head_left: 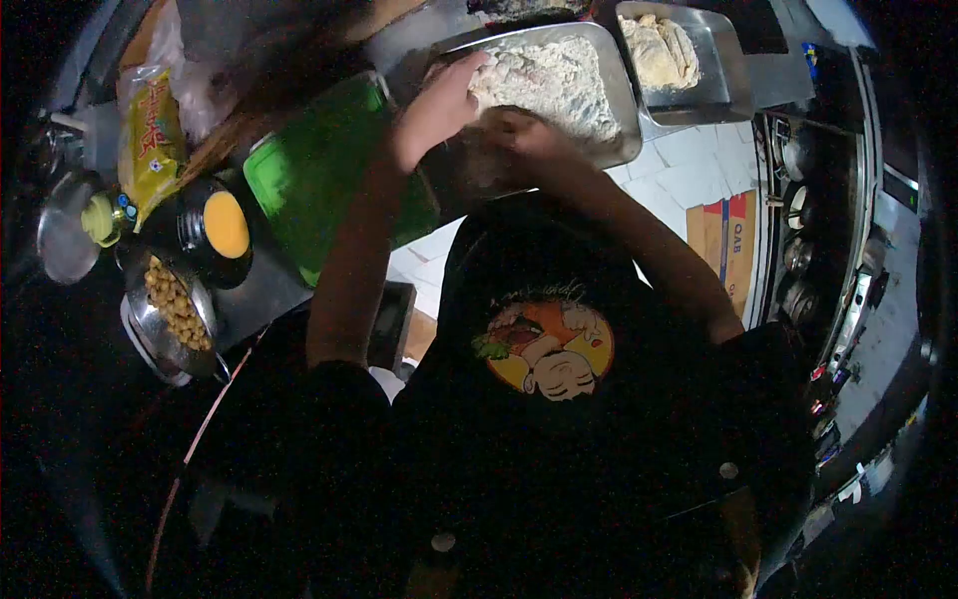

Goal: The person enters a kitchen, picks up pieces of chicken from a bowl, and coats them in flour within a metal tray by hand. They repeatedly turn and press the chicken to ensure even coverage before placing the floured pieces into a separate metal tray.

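Note:
A metal tray (624, 110) holds a heap of white flour (559, 85). My left hand (444, 108) reaches over the tray's left part, its fingertips at the edge of the flour; what they hold, if anything, is hidden. Close beside it, over the near side of the tray, is my right hand (519, 135), dark and blurred, with its fingers unclear. To the right, a second metal tray (728, 75) contains pale, flour-dusted pieces (661, 52). A green board (319, 170) lies left of the flour tray.
At the left stand a yellow packet (155, 140), an orange-yellow liquid (227, 225) in a dark container, and a metal bowl (140, 314) of small round brown pieces (178, 304). A cardboard box (723, 250) is on the tiled floor (689, 165); shelving with pans lines the right.

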